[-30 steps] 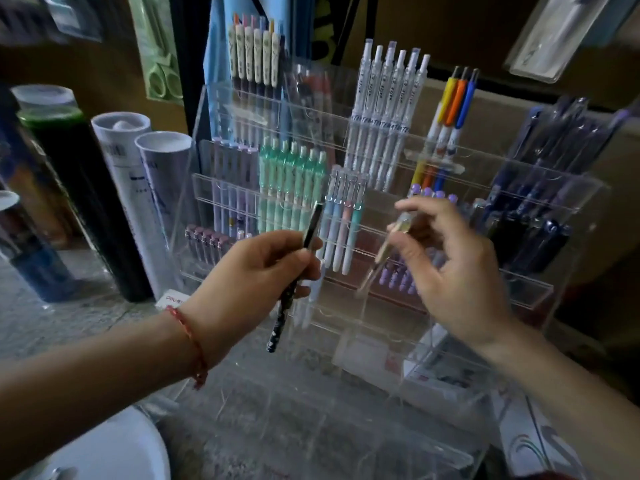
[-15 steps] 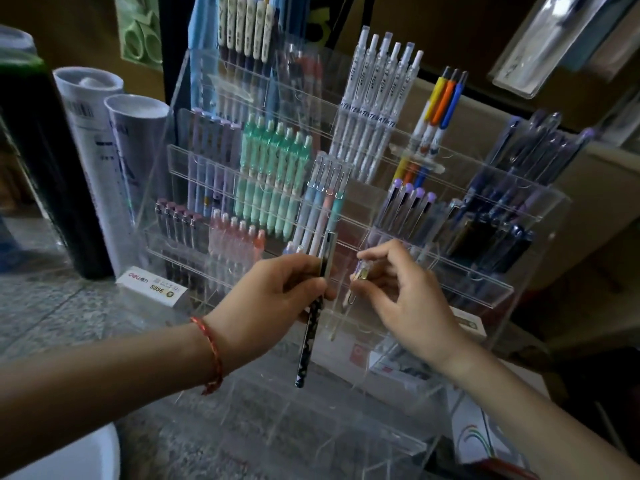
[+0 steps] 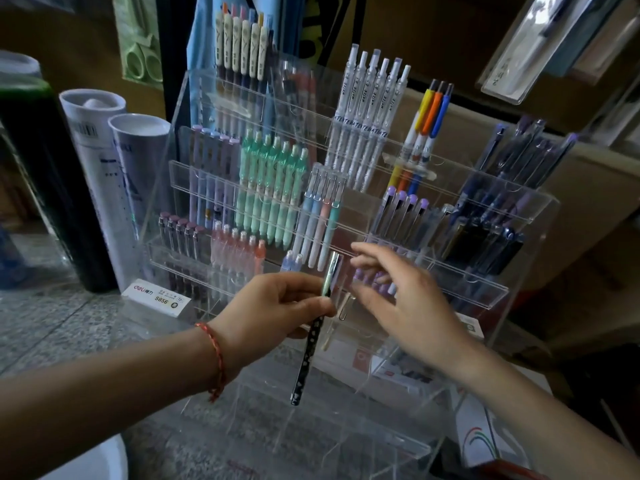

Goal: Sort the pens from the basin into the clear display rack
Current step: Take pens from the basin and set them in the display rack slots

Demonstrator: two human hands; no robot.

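Left hand (image 3: pixel 273 310) pinches the black dotted pen (image 3: pixel 304 365); right hand (image 3: pixel 405 303) spreads empty fingers. Best lowered tip-down, upright, into a free display rack (image 3: pixel 478 289) slot.

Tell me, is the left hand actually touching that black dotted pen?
Touching. The head view shows the left hand pinching the black dotted pen between thumb and fingers, with the pen's lower end hanging free below the hand.
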